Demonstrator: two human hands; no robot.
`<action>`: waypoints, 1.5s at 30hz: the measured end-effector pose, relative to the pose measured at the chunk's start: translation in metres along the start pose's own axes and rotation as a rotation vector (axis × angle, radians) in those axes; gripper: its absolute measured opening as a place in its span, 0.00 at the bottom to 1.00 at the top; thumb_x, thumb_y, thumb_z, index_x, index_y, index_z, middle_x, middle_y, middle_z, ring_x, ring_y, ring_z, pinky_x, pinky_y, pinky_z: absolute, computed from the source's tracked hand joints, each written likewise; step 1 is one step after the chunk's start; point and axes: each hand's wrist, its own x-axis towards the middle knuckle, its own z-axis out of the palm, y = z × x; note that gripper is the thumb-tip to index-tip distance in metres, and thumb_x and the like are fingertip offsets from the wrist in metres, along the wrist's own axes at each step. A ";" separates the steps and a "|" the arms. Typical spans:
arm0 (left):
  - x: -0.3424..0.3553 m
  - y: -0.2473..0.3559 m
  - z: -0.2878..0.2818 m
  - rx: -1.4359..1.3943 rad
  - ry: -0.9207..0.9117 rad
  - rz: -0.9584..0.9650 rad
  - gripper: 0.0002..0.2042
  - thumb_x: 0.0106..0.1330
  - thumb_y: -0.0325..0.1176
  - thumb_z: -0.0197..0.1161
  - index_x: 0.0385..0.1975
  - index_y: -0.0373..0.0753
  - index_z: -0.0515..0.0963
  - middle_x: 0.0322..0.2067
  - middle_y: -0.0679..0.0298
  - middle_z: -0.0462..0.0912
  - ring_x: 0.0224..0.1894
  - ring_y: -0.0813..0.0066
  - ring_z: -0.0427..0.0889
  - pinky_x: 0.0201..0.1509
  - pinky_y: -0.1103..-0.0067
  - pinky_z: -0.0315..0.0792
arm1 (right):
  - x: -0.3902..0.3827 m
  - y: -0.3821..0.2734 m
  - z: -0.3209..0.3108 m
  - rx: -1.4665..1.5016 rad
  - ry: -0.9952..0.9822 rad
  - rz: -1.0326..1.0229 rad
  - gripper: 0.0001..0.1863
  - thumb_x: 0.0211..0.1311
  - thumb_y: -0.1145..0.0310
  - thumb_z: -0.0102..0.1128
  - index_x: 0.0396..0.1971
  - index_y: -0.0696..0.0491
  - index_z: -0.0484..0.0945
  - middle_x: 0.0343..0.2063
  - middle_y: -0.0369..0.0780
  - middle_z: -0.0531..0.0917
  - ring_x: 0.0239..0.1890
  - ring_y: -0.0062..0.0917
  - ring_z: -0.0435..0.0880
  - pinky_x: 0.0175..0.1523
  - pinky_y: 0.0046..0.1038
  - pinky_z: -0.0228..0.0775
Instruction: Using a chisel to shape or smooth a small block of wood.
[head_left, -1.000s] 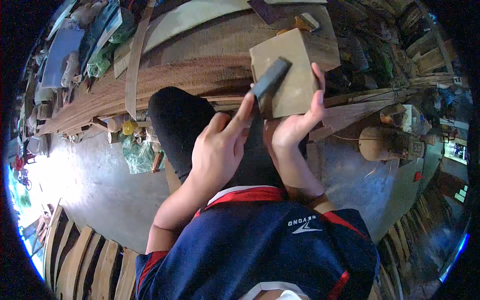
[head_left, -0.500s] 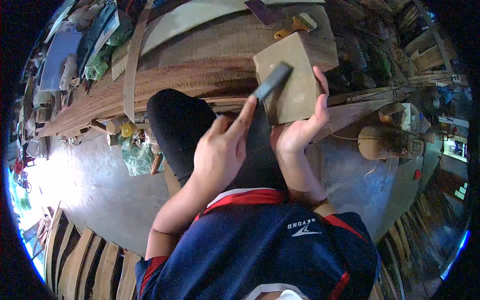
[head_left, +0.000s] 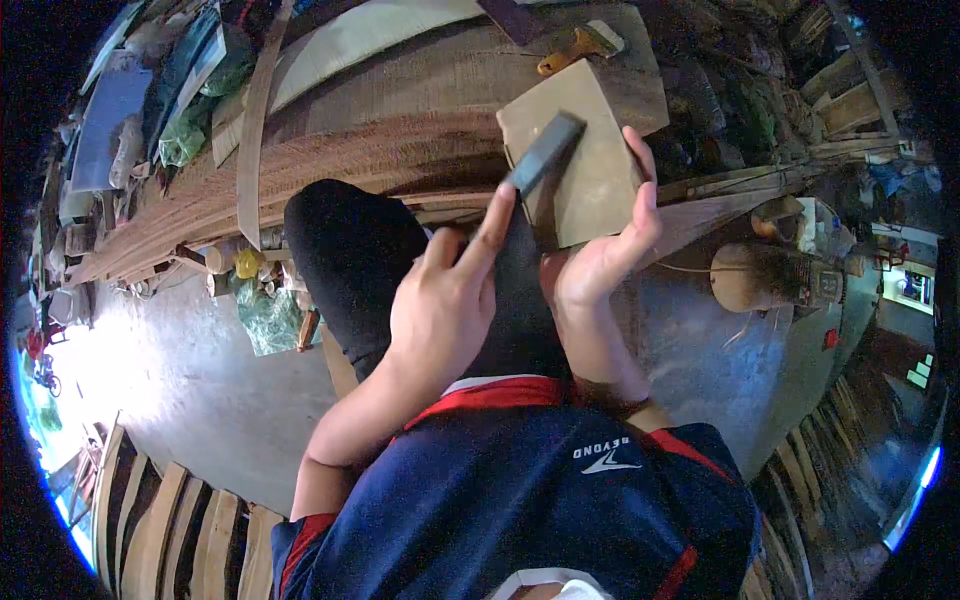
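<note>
A beige rectangular block [head_left: 592, 165] with a smooth face is tilted up in front of me, above my lap. My right hand [head_left: 605, 262] cups it from below and along its right edge, fingers around that side. In my left hand [head_left: 445, 305] is a flat grey chisel-like blade [head_left: 545, 155]; its rear part is hidden in the fist. The index finger stretches along the blade, and its far end lies over the middle of the block's face. A paintbrush [head_left: 582, 48] with an orange handle lies just beyond the block.
A thick wooden slab [head_left: 380, 95] crosses in front of me, with a thin wood strip [head_left: 255, 130] over it. Plastic bags [head_left: 185, 140] pile up at far left. A round wooden piece [head_left: 740, 277] stands at right. Boards [head_left: 160, 530] lie behind me at left.
The blade has shifted very slightly toward the upper left of the view, along with the block. The whole scene has moved a little leftward. Both grips look the same.
</note>
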 end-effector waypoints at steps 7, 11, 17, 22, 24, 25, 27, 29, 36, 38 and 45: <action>0.016 0.001 -0.005 -0.074 0.105 -0.043 0.35 0.54 0.22 0.57 0.66 0.52 0.61 0.26 0.57 0.70 0.24 0.60 0.76 0.27 0.69 0.74 | -0.016 0.002 0.005 0.122 -0.022 0.085 0.29 0.63 0.46 0.40 0.57 0.50 0.65 0.54 0.42 0.71 0.57 0.36 0.69 0.61 0.39 0.59; -0.001 0.001 0.000 0.051 -0.008 0.011 0.37 0.52 0.22 0.58 0.66 0.52 0.60 0.26 0.57 0.71 0.25 0.59 0.77 0.28 0.69 0.75 | 0.007 0.011 -0.006 0.036 0.032 0.005 0.28 0.63 0.47 0.40 0.56 0.50 0.65 0.53 0.42 0.71 0.56 0.34 0.69 0.61 0.38 0.59; 0.016 -0.002 -0.008 -0.018 0.067 -0.058 0.36 0.54 0.23 0.58 0.66 0.54 0.59 0.27 0.57 0.72 0.25 0.58 0.77 0.27 0.67 0.75 | -0.012 0.015 -0.001 0.035 -0.007 0.089 0.28 0.64 0.47 0.39 0.56 0.50 0.65 0.53 0.42 0.71 0.56 0.35 0.69 0.60 0.36 0.60; -0.001 0.002 -0.002 0.025 -0.048 -0.068 0.36 0.54 0.18 0.53 0.66 0.53 0.60 0.24 0.55 0.71 0.25 0.57 0.75 0.31 0.66 0.72 | 0.004 0.016 -0.007 0.016 0.027 -0.033 0.27 0.64 0.48 0.38 0.56 0.50 0.66 0.52 0.42 0.72 0.56 0.34 0.70 0.60 0.37 0.60; 0.007 -0.003 -0.004 -0.063 0.018 -0.071 0.37 0.52 0.17 0.53 0.66 0.52 0.60 0.24 0.55 0.72 0.25 0.57 0.75 0.31 0.66 0.72 | -0.008 0.018 -0.007 -0.032 -0.008 -0.033 0.27 0.64 0.49 0.38 0.56 0.50 0.65 0.54 0.42 0.71 0.57 0.34 0.69 0.61 0.37 0.59; 0.014 -0.004 -0.006 -0.052 0.010 -0.095 0.36 0.54 0.21 0.55 0.66 0.52 0.59 0.26 0.54 0.72 0.25 0.56 0.76 0.30 0.66 0.73 | -0.013 0.019 -0.004 -0.049 -0.022 -0.005 0.27 0.64 0.48 0.39 0.57 0.50 0.65 0.54 0.42 0.71 0.57 0.35 0.69 0.61 0.37 0.58; 0.016 -0.009 -0.004 -0.002 0.033 -0.063 0.35 0.57 0.25 0.58 0.67 0.52 0.58 0.27 0.53 0.73 0.24 0.55 0.78 0.27 0.66 0.74 | -0.014 0.015 0.003 -0.053 -0.007 0.058 0.28 0.64 0.48 0.39 0.57 0.50 0.65 0.53 0.42 0.71 0.56 0.35 0.70 0.61 0.37 0.59; 0.006 -0.012 0.005 0.022 -0.018 -0.035 0.34 0.58 0.25 0.57 0.67 0.52 0.57 0.25 0.53 0.72 0.23 0.54 0.77 0.26 0.65 0.74 | 0.003 0.016 0.000 0.021 0.039 0.039 0.27 0.64 0.48 0.39 0.56 0.49 0.65 0.53 0.42 0.71 0.55 0.34 0.71 0.60 0.38 0.61; 0.006 -0.011 -0.002 -0.037 -0.013 -0.096 0.32 0.59 0.26 0.56 0.66 0.48 0.58 0.26 0.51 0.73 0.22 0.52 0.77 0.26 0.64 0.74 | -0.014 0.018 0.000 -0.063 -0.071 -0.028 0.28 0.62 0.48 0.43 0.57 0.49 0.62 0.53 0.44 0.71 0.52 0.37 0.73 0.51 0.39 0.70; 0.002 -0.009 -0.001 -0.005 -0.052 -0.076 0.32 0.60 0.26 0.55 0.67 0.47 0.57 0.27 0.50 0.74 0.23 0.52 0.78 0.25 0.65 0.74 | -0.002 0.021 -0.005 -0.148 -0.045 -0.059 0.27 0.61 0.50 0.43 0.57 0.49 0.63 0.52 0.45 0.70 0.51 0.37 0.73 0.52 0.38 0.70; 0.003 0.001 -0.011 0.053 -0.068 -0.081 0.32 0.60 0.25 0.54 0.67 0.50 0.56 0.24 0.53 0.72 0.21 0.54 0.77 0.23 0.65 0.73 | -0.010 0.014 0.001 -0.050 -0.123 -0.093 0.29 0.61 0.54 0.48 0.58 0.54 0.59 0.53 0.45 0.67 0.55 0.33 0.68 0.61 0.34 0.58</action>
